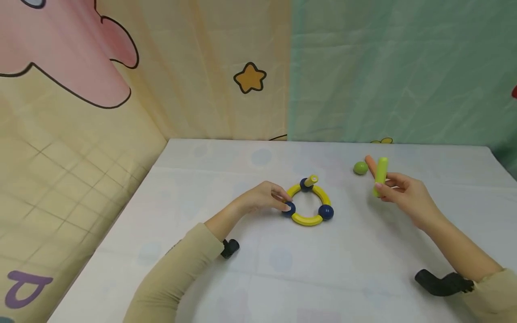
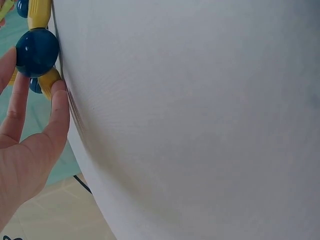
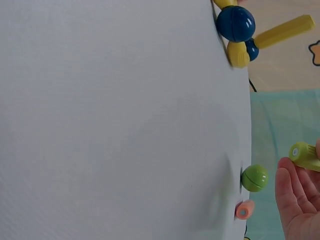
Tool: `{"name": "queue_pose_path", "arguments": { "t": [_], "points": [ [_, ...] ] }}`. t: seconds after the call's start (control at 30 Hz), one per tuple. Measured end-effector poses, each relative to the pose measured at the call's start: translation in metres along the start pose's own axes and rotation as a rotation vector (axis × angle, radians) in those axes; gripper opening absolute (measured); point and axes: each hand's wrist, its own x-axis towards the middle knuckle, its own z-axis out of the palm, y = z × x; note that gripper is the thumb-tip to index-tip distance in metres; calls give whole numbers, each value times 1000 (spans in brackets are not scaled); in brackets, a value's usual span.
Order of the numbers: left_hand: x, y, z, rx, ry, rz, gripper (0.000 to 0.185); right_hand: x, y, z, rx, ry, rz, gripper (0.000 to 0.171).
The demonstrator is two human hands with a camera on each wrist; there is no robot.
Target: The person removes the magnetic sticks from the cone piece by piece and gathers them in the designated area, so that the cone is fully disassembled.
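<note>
A ring of yellow curved rods (image 1: 307, 220) joined by blue balls lies flat on the white table. From its far blue ball a straight yellow rod (image 3: 285, 31) sticks up. My left hand (image 1: 262, 197) pinches the ring's left blue ball (image 2: 37, 52) between thumb and fingers. To the right, my right hand (image 1: 414, 199) holds a yellow-green rod (image 1: 381, 176) nearly upright above the table, apart from the ring. Beyond that rod lie a green ball (image 1: 361, 168) and an orange rod (image 1: 369, 164), which the held rod partly hides in the head view.
The table (image 1: 258, 278) has a white cloth with faint dots. Behind it hangs a printed curtain (image 1: 343, 67), with a patterned wall at left. Black wrist devices are on both forearms, the right one (image 1: 440, 283) low over the table.
</note>
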Motion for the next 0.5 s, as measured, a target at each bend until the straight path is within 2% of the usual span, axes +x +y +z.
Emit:
{"name": "queue_pose_path", "arguments": {
  "t": [0.5],
  "points": [
    [2,0,1,-2,12,-13,22,17,14,-28,-3,9,131,71]
  ]
}}
